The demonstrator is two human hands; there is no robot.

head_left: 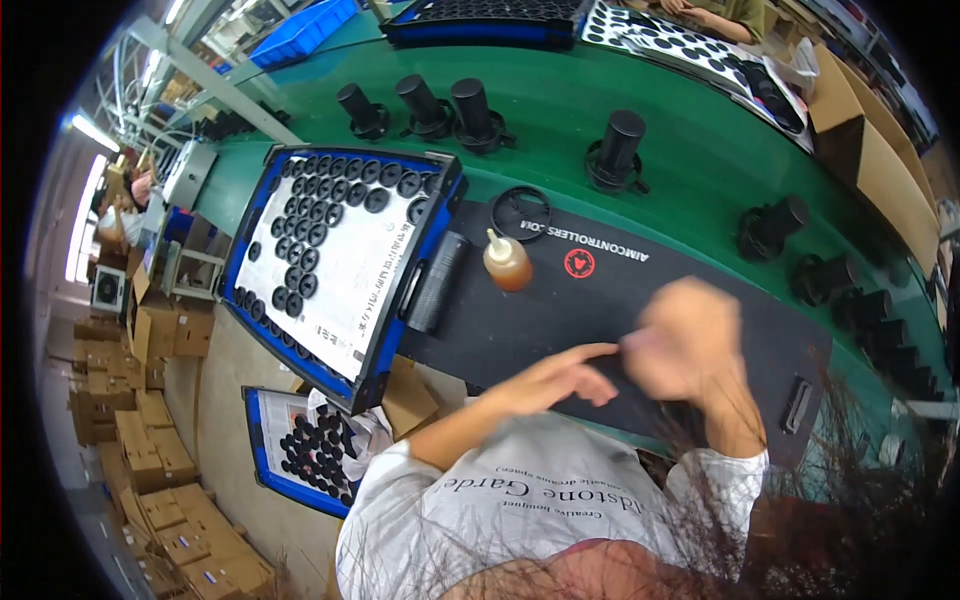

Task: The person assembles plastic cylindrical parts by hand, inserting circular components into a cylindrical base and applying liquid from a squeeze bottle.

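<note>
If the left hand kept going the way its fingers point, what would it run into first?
The left hand points right along the black mat, toward the blurred right hand. The right hand looks like the first thing it would meet, fingertips nearly touching, though blur hides the exact gap.

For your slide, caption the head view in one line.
Both hands, left and blurred right, meet over a black mat beside a blue tray.

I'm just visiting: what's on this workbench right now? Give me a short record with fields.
Surface: black mat on a green bench
Left hand: left hand flat on the mat, fingers pointing right
Right hand: right hand blurred; any grasp cannot be told
Nearest: amber squeeze bottle, black ring
Left side: blue tray of black round caps
Behind: black cylinders standing upright
</note>
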